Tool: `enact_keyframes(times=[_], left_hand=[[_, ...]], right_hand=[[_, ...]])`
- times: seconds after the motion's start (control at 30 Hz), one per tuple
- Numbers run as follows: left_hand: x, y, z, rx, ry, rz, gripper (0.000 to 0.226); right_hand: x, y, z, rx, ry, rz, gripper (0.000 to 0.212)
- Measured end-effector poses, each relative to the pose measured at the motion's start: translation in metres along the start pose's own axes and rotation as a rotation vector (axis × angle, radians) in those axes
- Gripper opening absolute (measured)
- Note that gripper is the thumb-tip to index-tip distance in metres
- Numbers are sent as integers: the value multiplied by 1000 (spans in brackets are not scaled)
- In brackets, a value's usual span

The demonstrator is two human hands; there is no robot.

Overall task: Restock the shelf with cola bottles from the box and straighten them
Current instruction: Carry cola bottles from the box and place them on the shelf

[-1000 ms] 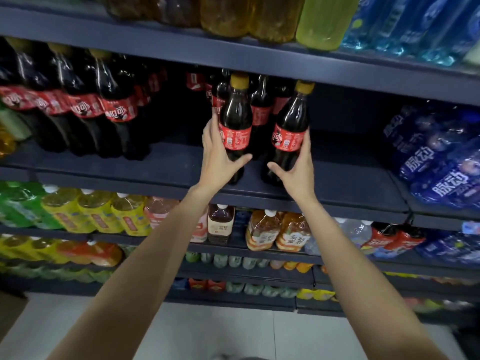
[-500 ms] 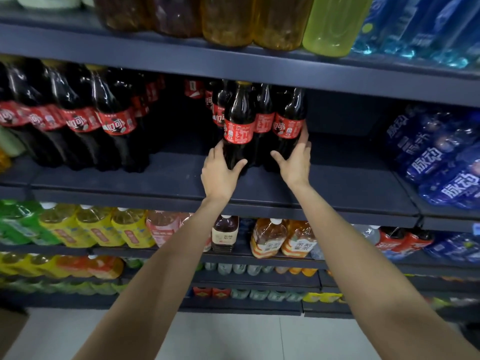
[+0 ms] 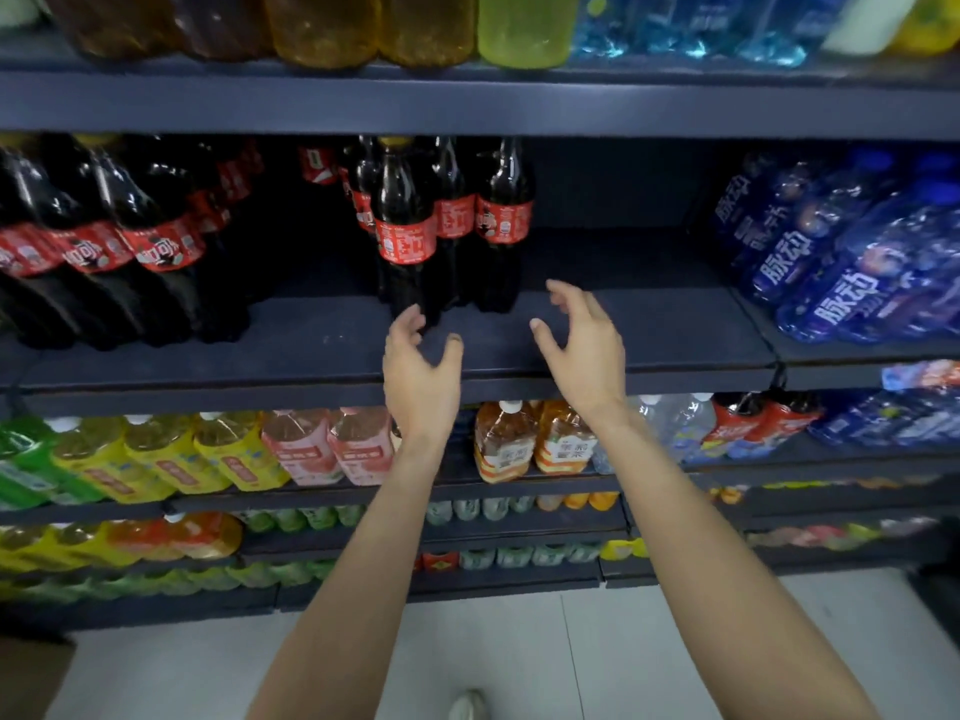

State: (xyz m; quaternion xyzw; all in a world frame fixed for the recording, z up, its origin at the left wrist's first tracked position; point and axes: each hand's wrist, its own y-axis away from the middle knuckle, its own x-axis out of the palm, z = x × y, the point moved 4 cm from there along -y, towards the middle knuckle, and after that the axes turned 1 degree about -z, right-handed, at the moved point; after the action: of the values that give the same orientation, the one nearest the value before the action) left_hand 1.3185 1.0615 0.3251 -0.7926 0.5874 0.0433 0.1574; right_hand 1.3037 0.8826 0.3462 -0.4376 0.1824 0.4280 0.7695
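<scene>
Two cola bottles with red labels stand upright at the front of a middle row on the dark shelf (image 3: 332,350): one (image 3: 404,236) on the left, one (image 3: 503,226) on the right, with more cola behind them. My left hand (image 3: 421,376) hovers just below and in front of the left bottle, fingers loosely curled, holding nothing. My right hand (image 3: 582,345) hangs to the right of the right bottle, fingers spread and empty. A second group of cola bottles (image 3: 156,246) fills the shelf's left part.
Blue drink bottles (image 3: 831,262) lie tilted at the right of the same shelf. Bare shelf lies between the cola groups and right of the middle row. Tea and juice bottles (image 3: 504,449) fill lower shelves; yellow bottles (image 3: 363,23) stand above. A brown box corner (image 3: 31,678) shows at bottom left.
Both hands pushed the two cola bottles back onto the shelf, then let go and drew back toward me. The bottles now stand free.
</scene>
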Motion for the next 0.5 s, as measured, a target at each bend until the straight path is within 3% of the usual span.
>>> enact_keyframes(times=[0.13, 0.27, 0.37, 0.5], left_hand=[[16, 81, -19, 166, 238, 61, 19], [53, 175, -33, 295, 306, 220, 12], [96, 258, -36, 385, 245, 439, 12], [162, 384, -33, 537, 80, 850, 21]], right_hand=[[-67, 67, -15, -106, 21, -191, 17], [-141, 157, -59, -113, 89, -340, 16], [-202, 241, -109, -60, 146, -407, 15], [-284, 371, -191, 173, 319, -372, 17]])
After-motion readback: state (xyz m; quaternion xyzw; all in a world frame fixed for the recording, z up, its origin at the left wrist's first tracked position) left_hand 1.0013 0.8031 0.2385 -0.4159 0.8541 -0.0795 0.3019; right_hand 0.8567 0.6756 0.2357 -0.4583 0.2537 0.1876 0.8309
